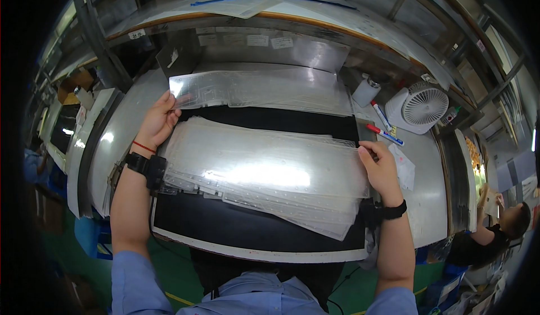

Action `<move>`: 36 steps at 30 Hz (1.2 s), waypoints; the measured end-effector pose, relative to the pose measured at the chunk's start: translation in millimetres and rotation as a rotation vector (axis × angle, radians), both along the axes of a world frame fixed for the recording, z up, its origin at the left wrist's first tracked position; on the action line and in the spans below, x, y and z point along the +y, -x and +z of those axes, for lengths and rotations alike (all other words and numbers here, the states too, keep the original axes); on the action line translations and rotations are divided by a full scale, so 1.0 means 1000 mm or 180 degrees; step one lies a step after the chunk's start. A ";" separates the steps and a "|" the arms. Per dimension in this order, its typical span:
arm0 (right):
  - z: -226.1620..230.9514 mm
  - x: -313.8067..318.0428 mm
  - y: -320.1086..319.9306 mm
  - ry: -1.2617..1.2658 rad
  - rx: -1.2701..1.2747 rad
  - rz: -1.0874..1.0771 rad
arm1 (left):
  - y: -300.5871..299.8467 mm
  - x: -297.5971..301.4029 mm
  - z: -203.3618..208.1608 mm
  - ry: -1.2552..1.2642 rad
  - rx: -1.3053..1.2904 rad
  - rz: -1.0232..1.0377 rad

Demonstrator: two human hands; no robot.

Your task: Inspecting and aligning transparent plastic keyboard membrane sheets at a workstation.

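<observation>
A fanned stack of clear plastic sheets (pixel 253 163) lies on a black mat (pixel 197 214) in front of me. Behind it sits a second pile of long clear plastic sheets (pixel 270 87). My left hand (pixel 160 119) is closed at the left end of that far pile, its thumb and fingers pinching the sheet edge. At the near stack's right end, my right hand (pixel 381 166) is closed on the edge of a clear sheet, thumb on top. How many sheets either hand grips cannot be made out.
Right of the mat stand a white fan (pixel 419 108), a white bottle (pixel 367 91), a red-capped marker (pixel 385 134) and a piece of white paper (pixel 402 166). A shelf (pixel 315 14) spans the back above the bench. A co-worker (pixel 495 230) is at far right.
</observation>
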State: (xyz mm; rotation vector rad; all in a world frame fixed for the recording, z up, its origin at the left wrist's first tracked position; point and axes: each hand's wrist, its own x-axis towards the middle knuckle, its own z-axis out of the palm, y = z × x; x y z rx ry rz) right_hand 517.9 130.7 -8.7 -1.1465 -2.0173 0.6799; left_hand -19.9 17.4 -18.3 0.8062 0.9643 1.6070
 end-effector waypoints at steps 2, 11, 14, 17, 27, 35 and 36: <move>0.007 -0.003 0.004 -0.0021 -0.0051 -0.0010 | 0.002 -0.001 -0.004 -0.0104 -0.0058 0.0088; 0.012 -0.008 0.010 -0.0288 0.0358 0.0141 | -0.011 0.004 0.001 0.0281 0.0178 0.0306; 0.010 -0.007 0.011 -0.0280 0.0452 0.0177 | 0.004 0.006 -0.010 0.0597 0.0281 0.0263; 0.012 -0.007 0.011 -0.0358 0.0400 0.0203 | 0.006 0.007 -0.014 0.0788 0.0516 0.0468; 0.013 -0.008 0.012 -0.0353 0.0492 0.0184 | -0.005 0.006 -0.005 0.0804 0.0661 0.0305; 0.013 -0.009 0.012 -0.0343 0.0501 0.0160 | 0.002 0.007 -0.011 0.0751 0.1192 0.0452; 0.013 -0.009 0.012 -0.0362 0.0511 0.0163 | 0.000 0.006 -0.008 0.0614 0.1206 0.0444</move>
